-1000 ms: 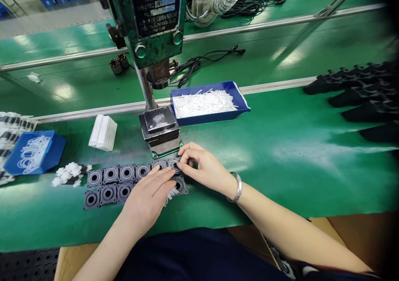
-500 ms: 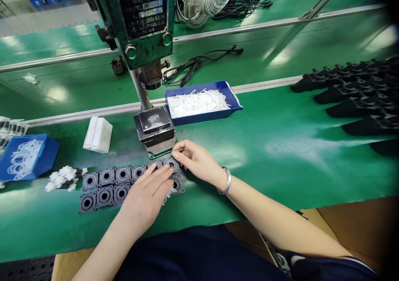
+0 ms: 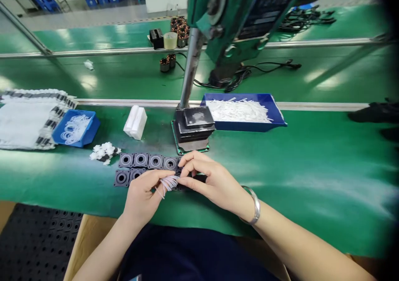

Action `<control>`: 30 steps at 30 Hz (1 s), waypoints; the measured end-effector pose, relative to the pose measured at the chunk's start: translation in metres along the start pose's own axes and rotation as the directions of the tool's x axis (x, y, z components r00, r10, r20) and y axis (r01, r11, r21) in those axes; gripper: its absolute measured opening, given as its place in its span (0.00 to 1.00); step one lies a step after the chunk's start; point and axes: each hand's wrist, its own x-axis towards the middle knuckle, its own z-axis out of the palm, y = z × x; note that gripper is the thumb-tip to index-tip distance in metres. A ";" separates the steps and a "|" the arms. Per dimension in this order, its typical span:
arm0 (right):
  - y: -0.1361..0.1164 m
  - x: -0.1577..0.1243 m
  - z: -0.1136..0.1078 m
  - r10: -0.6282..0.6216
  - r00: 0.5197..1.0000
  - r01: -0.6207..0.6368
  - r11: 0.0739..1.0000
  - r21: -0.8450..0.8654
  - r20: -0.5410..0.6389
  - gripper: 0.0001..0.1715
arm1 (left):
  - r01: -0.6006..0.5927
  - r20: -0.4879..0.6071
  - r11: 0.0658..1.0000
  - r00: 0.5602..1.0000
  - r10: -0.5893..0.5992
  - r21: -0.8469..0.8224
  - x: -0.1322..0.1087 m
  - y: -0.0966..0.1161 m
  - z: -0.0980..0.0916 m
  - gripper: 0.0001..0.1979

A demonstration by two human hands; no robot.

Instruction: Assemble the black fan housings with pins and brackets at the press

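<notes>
My left hand [image 3: 145, 193] is closed around a small bundle of thin white rings [image 3: 169, 183], just in front of two rows of dark square parts [image 3: 156, 161]. At the bundle's right edge, my right hand [image 3: 208, 179] has its thumb and a finger pinched on the rings. The square parts have round holes, and white rings show on several of the back row. Both hands hide the right end of the rows. Behind them stands the black stepped block [image 3: 195, 125] of a green hand press [image 3: 230, 27].
A blue tray [image 3: 249, 126] of white strips lies behind at the right. To the left are a blue bin [image 3: 90, 129] with white rings, white blocks [image 3: 135, 122] and small white-and-black parts [image 3: 104, 152]. A cardboard box [image 3: 90, 235] stands below the table edge.
The view has swung left. My left hand has lifted from lying over the square parts and now shows the ring bundle; my right hand has come to the bundle from near the press base.
</notes>
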 end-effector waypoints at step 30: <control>-0.019 0.091 0.099 -0.249 0.882 0.447 0.709 -0.545 0.400 0.15 | -0.286 -0.030 0.844 0.942 0.336 0.453 -0.100 -0.084 -0.062 0.12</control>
